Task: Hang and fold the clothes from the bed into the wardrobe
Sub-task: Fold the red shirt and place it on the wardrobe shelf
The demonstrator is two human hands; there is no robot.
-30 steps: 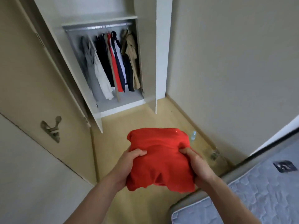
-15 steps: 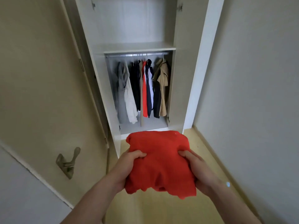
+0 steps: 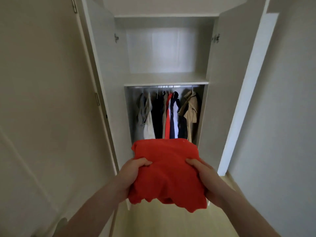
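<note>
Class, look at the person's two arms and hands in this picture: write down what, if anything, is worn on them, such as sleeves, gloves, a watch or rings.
Both forearms are bare as far as the picture shows; no sleeve reaches into view. The left hand and the right hand wear no gloves. No watch, bracelet or ring shows on the visible wrists and fingers, and no markings can be seen on them.

**Red garment at open wardrobe**

Folded red garment, wrinkled, loose lower edge drooping, held level in mid-air near the open white wardrobe. Far inside: bare shelf above a rail of hung clothes, grey, white, navy, red, beige.
</note>
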